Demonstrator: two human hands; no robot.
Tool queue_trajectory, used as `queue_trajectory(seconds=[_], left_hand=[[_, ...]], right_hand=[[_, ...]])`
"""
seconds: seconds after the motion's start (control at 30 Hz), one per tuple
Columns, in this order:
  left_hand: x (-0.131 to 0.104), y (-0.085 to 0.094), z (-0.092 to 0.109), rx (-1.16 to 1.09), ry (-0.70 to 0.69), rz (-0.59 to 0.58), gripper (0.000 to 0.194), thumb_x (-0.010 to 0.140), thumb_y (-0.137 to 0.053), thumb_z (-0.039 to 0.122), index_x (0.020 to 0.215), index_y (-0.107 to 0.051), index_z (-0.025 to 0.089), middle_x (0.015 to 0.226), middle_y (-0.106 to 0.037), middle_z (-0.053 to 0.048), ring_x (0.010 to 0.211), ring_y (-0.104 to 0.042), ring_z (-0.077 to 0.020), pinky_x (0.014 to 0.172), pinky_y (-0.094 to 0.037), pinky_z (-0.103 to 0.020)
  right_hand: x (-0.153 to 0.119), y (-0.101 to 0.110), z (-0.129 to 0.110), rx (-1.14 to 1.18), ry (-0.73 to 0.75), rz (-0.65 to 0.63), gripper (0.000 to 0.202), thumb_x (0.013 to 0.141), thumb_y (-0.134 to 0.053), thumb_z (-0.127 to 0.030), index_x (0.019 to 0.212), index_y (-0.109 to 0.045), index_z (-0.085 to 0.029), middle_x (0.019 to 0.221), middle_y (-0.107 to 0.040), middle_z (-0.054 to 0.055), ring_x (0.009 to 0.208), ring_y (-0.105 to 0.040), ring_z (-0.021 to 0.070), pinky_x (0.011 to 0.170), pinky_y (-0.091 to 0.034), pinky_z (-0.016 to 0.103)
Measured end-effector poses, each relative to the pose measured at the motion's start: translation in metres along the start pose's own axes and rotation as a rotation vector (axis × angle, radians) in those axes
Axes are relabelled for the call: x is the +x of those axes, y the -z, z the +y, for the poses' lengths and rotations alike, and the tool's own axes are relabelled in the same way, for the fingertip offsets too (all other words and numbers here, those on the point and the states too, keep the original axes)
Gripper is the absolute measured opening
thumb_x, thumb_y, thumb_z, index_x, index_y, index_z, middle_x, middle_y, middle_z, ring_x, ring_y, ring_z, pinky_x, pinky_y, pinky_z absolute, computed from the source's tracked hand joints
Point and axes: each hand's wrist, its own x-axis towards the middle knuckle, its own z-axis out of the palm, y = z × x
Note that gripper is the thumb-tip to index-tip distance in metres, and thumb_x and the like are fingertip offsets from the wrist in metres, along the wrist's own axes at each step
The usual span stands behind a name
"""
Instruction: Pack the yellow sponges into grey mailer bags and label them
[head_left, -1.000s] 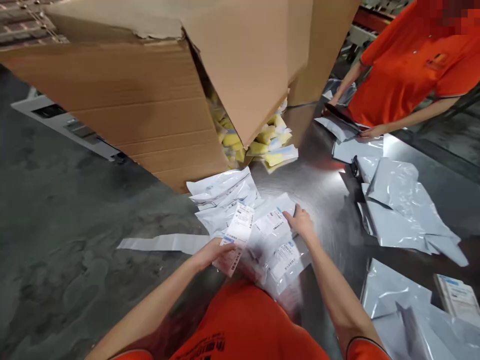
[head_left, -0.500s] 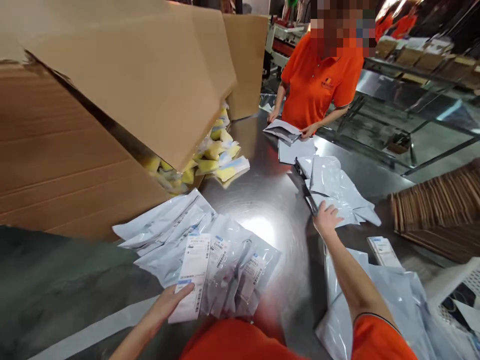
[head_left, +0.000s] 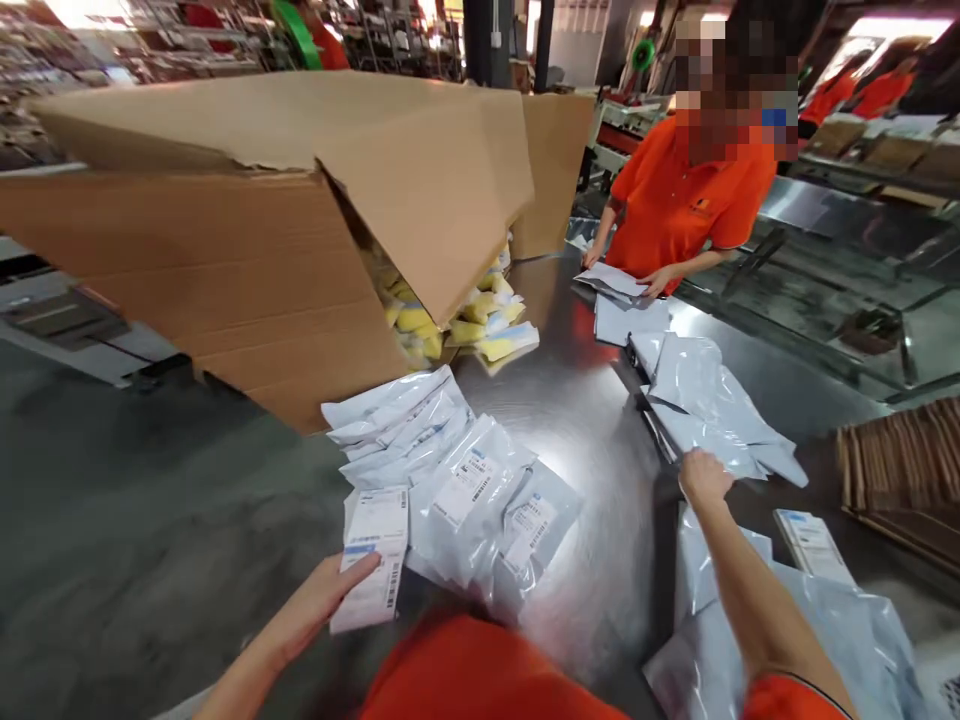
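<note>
Bags (head_left: 686,370) are lying just beyond the nearer right hand (head_left: 705,480), its closure unclear, while the left hand (head_left: 324,592) is pinching labels (head_left: 380,516).

Head camera: I look from the wearer's head, forward and down.
Close: wearer's shirt (head_left: 480,675), bottom edge.
Farther: desk (head_left: 607,430), then co-worker (head_left: 667,225) beyond.

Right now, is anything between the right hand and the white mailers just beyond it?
Nothing visible stands between: the right hand is at the near edge of the white mailers; whether it grips one is hidden.
</note>
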Motion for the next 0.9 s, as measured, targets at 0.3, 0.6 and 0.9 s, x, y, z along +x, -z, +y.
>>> queue_trajectory(seconds=[0.3,0.6,0.9], left_hand=[[-0.014,0.006,-0.028,-0.020,-0.115,0.051,0.069,0.054,-0.081,0.069,0.094,-0.076,0.013,0.100,-0.077,-0.012,0.099,-0.067,-0.0328,0.088,-0.051,-0.037],[-0.042,0.012,-0.044,-0.045,-0.140,0.060,0.067,0.057,-0.077,0.071,0.089,-0.074,0.012,0.091,-0.076,-0.011,0.087,-0.066,-0.0294,0.076,-0.050,-0.034],[-0.070,0.011,-0.036,0.023,-0.191,-0.089,0.055,0.070,-0.073,0.062,0.099,-0.078,0.016,0.097,-0.076,-0.008,0.089,-0.065,-0.0271,0.081,-0.049,-0.034]], right_hand=[[-0.031,0.067,-0.093,0.873,0.293,-0.081,0.024,0.071,-0.058,-0.036,0.087,-0.060,-0.018,0.068,-0.060,0.002,0.057,-0.051,0.0146,0.058,-0.038,0.029],[-0.144,0.078,-0.269,1.047,0.696,-0.364,0.020,0.071,-0.061,-0.035,0.081,-0.065,-0.018,0.063,-0.059,-0.002,0.060,-0.052,0.0137,0.061,-0.042,0.027],[-0.246,0.029,-0.349,0.904,1.006,-1.142,0.071,0.075,-0.075,-0.052,0.136,-0.053,-0.022,0.129,-0.061,0.009,0.109,-0.061,0.0205,0.095,-0.049,0.036]])
